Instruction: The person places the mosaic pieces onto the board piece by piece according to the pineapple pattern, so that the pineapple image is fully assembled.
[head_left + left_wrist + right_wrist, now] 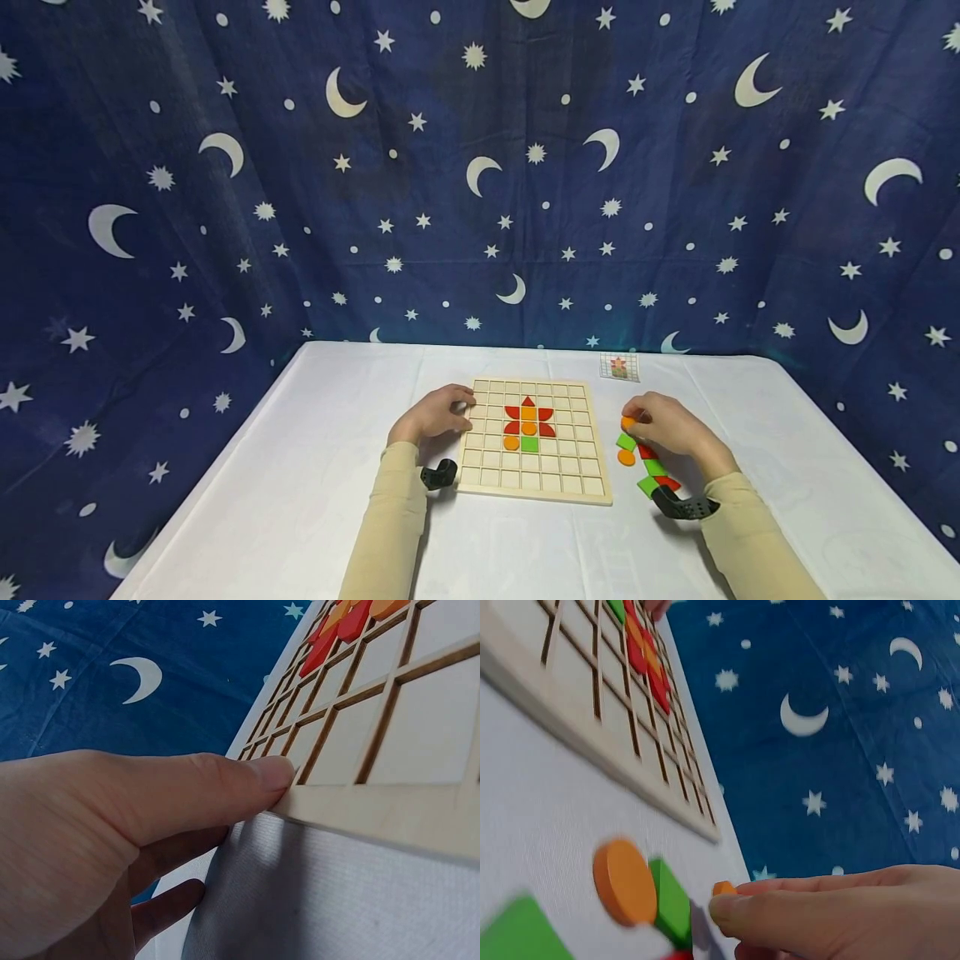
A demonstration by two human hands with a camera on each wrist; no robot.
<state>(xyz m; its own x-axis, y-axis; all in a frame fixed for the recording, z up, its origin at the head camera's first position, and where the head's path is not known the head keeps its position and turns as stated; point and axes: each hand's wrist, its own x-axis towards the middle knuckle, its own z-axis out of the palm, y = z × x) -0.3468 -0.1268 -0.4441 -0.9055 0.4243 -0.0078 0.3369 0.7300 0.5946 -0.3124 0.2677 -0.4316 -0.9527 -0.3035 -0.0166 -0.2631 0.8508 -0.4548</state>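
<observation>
A wooden grid board [502, 482] lies flat on the table, with a pattern of red petal-shaped tiles [547, 430], a red triangle [528, 402], orange tiles [512, 443] and a green square [529, 444]. My left hand [435, 414] rests at its left edge. The left thumb [262, 774] touches the rim, while other fingers hang lower in the left wrist view. Right of the board, my right hand [667, 423] pinches an orange round tile [723, 888] between thumb and fingers. Beneath and beside that hand lie a loose orange round tile [626, 457], green tiles [655, 467] and red tiles [667, 482].
A small card [619, 367] printed with a coloured grid pattern lies behind the board, toward the back right. White cloth covers the table [337, 433]. A dark blue curtain [435, 167] with moons and stars hangs behind and at both sides.
</observation>
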